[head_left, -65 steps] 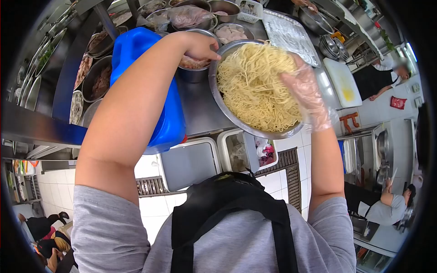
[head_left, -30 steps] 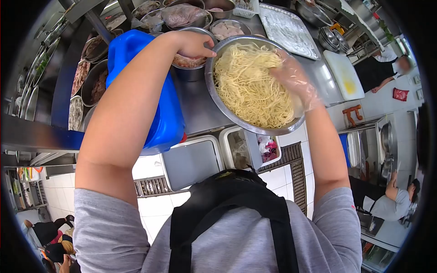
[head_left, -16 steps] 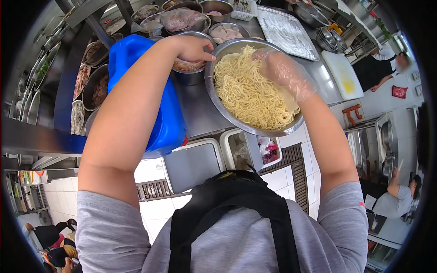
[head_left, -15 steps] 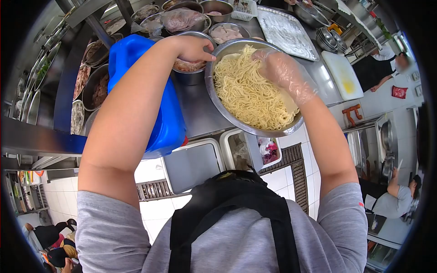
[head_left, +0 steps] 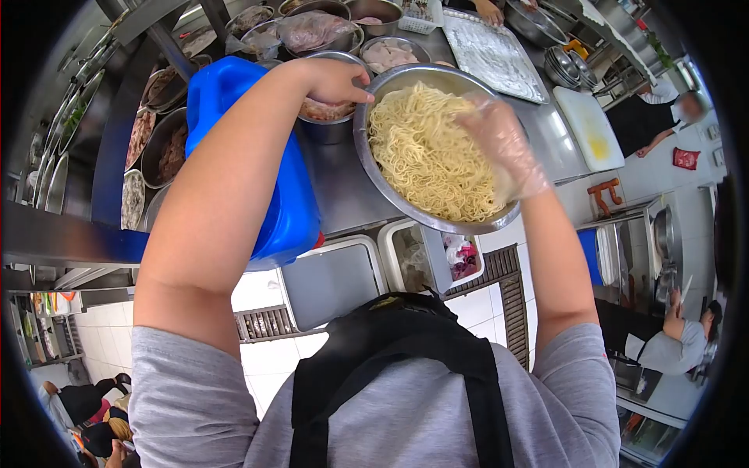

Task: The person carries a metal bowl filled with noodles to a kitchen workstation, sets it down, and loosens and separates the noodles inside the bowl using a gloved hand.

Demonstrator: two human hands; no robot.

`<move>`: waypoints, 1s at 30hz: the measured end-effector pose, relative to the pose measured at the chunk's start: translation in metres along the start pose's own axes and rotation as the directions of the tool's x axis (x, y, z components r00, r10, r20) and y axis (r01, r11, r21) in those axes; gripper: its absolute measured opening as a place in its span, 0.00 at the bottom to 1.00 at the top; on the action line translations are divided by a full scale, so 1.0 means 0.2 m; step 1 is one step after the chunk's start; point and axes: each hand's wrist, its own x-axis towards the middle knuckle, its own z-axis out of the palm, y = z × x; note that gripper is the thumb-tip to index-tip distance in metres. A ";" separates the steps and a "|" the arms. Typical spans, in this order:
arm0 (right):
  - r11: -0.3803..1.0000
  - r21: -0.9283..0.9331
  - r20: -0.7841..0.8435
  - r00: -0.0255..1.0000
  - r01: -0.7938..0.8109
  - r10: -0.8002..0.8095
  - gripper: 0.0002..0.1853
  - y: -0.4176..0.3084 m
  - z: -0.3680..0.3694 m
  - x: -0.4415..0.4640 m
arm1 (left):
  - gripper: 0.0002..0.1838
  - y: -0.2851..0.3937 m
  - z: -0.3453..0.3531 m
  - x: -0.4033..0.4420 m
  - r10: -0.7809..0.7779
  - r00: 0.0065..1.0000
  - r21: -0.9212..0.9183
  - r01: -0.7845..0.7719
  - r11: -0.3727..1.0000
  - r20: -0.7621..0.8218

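A wide steel bowl (head_left: 361, 136) at the counter's front edge holds a heap of pale yellow noodles (head_left: 425, 152). My left hand (head_left: 339, 80) grips the bowl's upper left rim, fingers bent over it. In a clear plastic glove, my right hand (head_left: 499, 140) is over the right side of the noodles, smeared by motion; its fingertips touch the noodles, but whether they hold any is unclear. A blue jug (head_left: 292, 207) stands left of the bowl, partly behind my left forearm. Behind my left hand is a steel pot of raw meat (head_left: 328, 111).
Steel bowls of meat (head_left: 390, 53) line the back. A metal tray (head_left: 495, 54) lies behind the noodle bowl, a co-worker's hand (head_left: 489, 11) at its far edge. The white cutting board (head_left: 589, 129) is to the right. Bins (head_left: 331, 285) stand below the counter. Other people are at both sides.
My right hand has moved right and slightly down from the noodles' upper middle, its fingers less buried. My left hand stays on the rim. A co-worker's hand has come to the tray's far edge.
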 end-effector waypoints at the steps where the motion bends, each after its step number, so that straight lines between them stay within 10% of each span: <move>1: 0.949 -0.204 -0.044 0.966 0.242 -0.256 0.19 0.12 0.04 0.03 | 0.32 0.00 0.00 0.00 0.008 1.000 -0.002 -0.008 1.000 -0.008; 4: 0.746 -0.515 -0.105 0.833 0.422 -0.543 0.20 0.20 0.10 0.07 | 0.32 -0.01 0.01 0.00 0.037 0.999 0.005 -0.037 0.999 -0.020; 6: 0.466 -0.884 -0.091 0.991 -0.035 -0.098 0.21 -0.04 0.04 0.03 | 0.32 -0.01 0.01 0.01 0.024 1.000 0.002 -0.024 1.000 -0.018; 7: 0.339 -0.889 -0.004 0.735 0.309 -0.679 0.21 0.24 0.02 0.08 | 0.32 -0.02 0.01 0.01 0.010 1.000 -0.001 -0.010 1.000 -0.017; 8: 0.337 -0.889 -0.002 0.733 0.311 -0.680 0.21 0.19 0.04 0.05 | 0.32 -0.01 0.01 0.01 0.008 1.000 -0.002 -0.008 1.000 -0.020; 12: 0.530 -0.608 0.240 0.774 0.591 -0.587 0.22 -0.01 0.07 -0.15 | 0.32 -0.02 0.00 0.02 0.015 1.000 -0.001 -0.015 1.000 -0.011; 13: 0.874 -0.035 0.146 0.868 0.484 -0.474 0.23 0.03 0.05 -0.12 | 0.32 -0.02 0.02 0.03 0.021 1.000 -0.017 -0.021 1.000 -0.008; 14: 0.806 0.563 0.150 0.936 0.183 -0.318 0.24 -0.04 0.04 -0.13 | 0.32 -0.03 0.03 0.03 0.026 1.000 -0.016 -0.026 1.000 -0.008; 15: 0.957 0.279 0.082 0.995 -0.076 0.056 0.24 -0.13 0.03 -0.15 | 0.32 -0.03 0.03 0.03 0.022 1.000 -0.028 -0.022 0.999 -0.006; 16: 0.958 0.279 0.071 0.996 -0.073 0.055 0.24 -0.09 0.07 -0.15 | 0.31 -0.03 0.02 0.04 0.018 1.000 -0.036 -0.019 0.999 -0.006; 19: 0.675 -0.591 0.115 0.874 0.442 -0.472 0.31 -0.01 0.22 -0.16 | 0.31 0.00 -0.01 0.02 -0.005 1.000 -0.007 0.005 1.000 0.015; 24: 0.642 -0.766 0.030 0.999 0.006 0.026 0.37 -0.09 0.27 -0.03 | 0.30 -0.02 0.00 0.04 -0.019 0.998 -0.062 0.022 0.998 0.053; 26: 0.587 -0.700 0.302 0.913 0.407 -0.273 0.40 -0.04 0.32 -0.15 | 0.30 -0.03 0.01 0.04 0.017 1.000 -0.051 -0.016 0.999 0.005; 30: 0.419 -0.734 0.115 0.705 0.535 -0.700 0.27 0.17 0.27 -0.08 | 0.30 -0.04 0.01 0.05 -0.016 0.998 -0.127 0.023 0.992 0.059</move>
